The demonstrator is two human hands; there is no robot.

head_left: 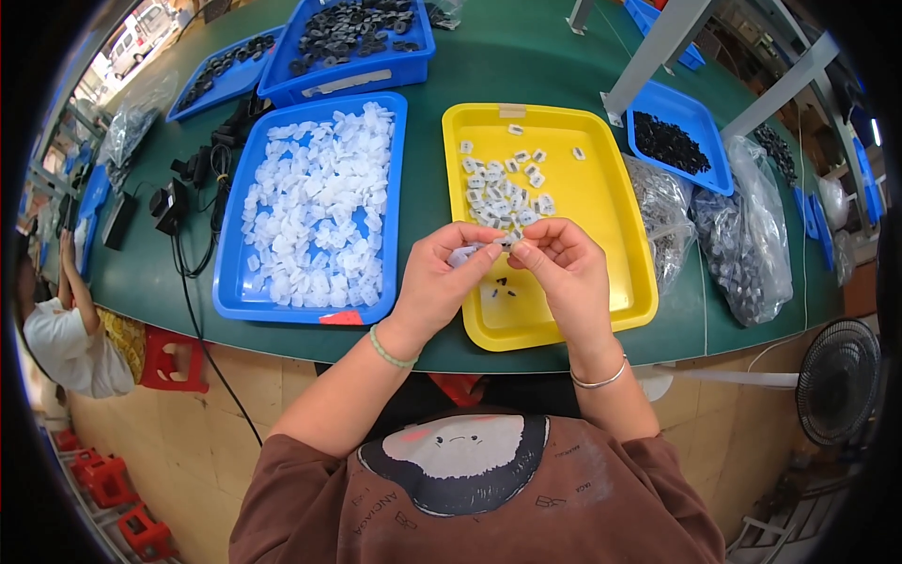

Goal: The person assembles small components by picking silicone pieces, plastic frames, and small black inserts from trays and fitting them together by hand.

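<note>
Over the near half of a yellow tray (601,226), my two hands meet fingertip to fingertip. My left hand (449,273) is closed in a pinch, with a whitish translucent plastic piece (461,256) held in its fingers. My right hand (569,273) pinches at a small part between the fingertips, too covered to make out. Beyond the hands, several small white-and-grey plastic parts (498,193) lie heaped in the tray. A few tiny dark bits (503,282) rest on its bottom between my hands. To the left, a blue tray (225,273) holds many loose white translucent pieces (319,207).
Blue bins (432,47) with black parts stand at the back left. A blue tray of small black pieces (669,141) and plastic bags (747,254) lie right, near metal posts (653,61). Black cables (221,188) run left. A fan (838,381) stands right; another person (80,343) sits far left.
</note>
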